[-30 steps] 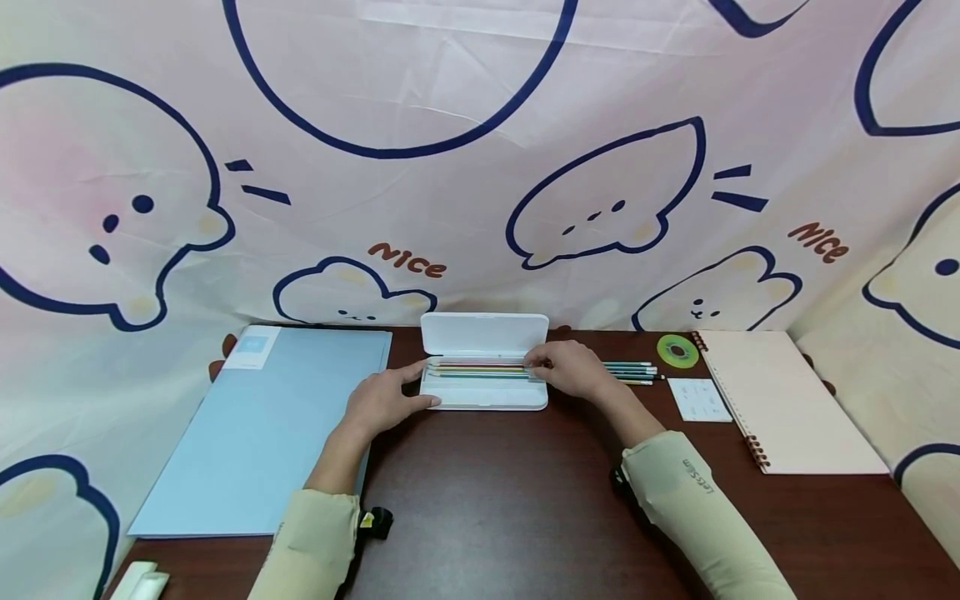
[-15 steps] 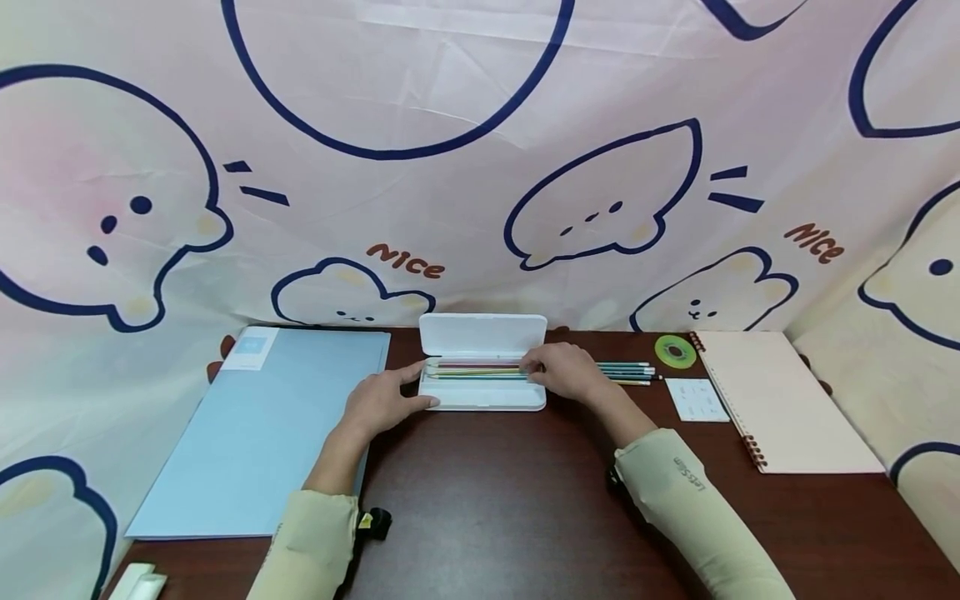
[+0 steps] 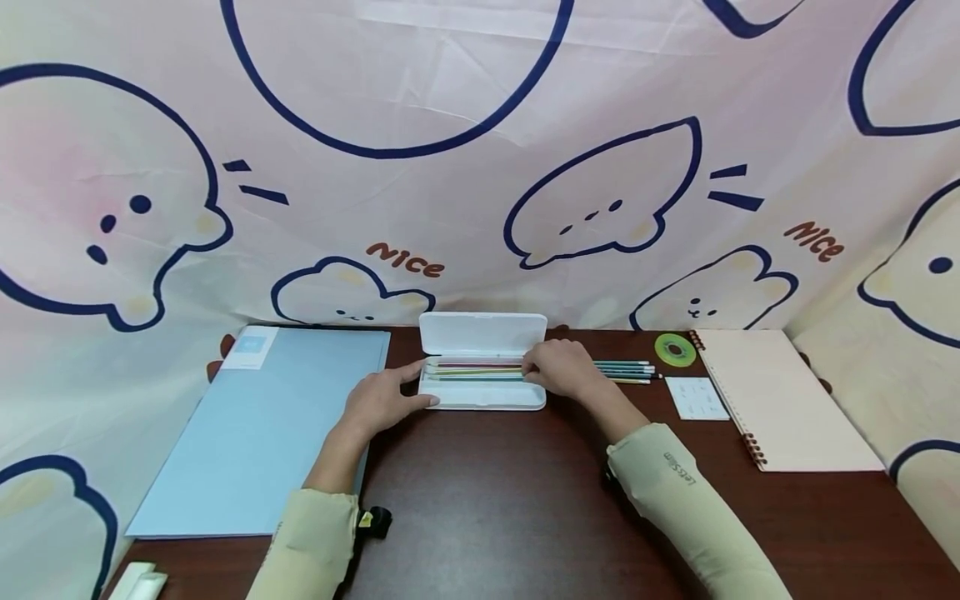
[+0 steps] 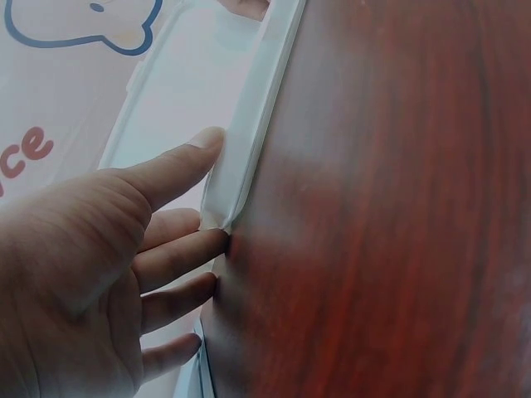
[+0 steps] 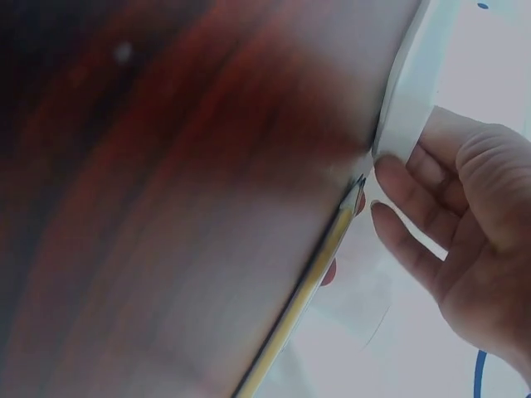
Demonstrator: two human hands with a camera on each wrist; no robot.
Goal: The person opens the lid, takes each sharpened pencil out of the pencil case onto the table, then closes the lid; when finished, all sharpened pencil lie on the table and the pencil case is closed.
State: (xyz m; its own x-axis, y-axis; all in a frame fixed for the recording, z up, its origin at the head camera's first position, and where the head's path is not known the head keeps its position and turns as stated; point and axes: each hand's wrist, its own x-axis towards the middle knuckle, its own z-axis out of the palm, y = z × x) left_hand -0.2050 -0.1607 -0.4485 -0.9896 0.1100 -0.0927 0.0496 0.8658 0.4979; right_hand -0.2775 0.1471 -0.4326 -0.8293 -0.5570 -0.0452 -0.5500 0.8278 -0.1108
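Note:
A white pencil case (image 3: 483, 398) lies opened on the brown table, its lid (image 3: 483, 333) tilted up at the back. Several coloured pencils (image 3: 476, 372) lie lengthwise inside it. My left hand (image 3: 381, 402) holds the case's left end, thumb at the front corner and index finger near the back; in the left wrist view the thumb (image 4: 195, 157) rests on the rim. My right hand (image 3: 561, 368) reaches over the right end, its bent fingers gripping down at the pencils; the fingertips are partly hidden behind the case wall in the right wrist view.
More pencils (image 3: 626, 371) lie right of the case, one a yellow pencil (image 5: 311, 278) pointing at its end. Further right are a green disc-shaped roll (image 3: 676, 351), a white card (image 3: 697, 399) and a spiral notebook (image 3: 795, 400). A blue folder (image 3: 285, 433) lies left; white pieces (image 3: 140, 581) lie front left.
My right hand has shifted very slightly left along the pencils, and its forearm has drawn a little inward. The left hand and the case hold still.

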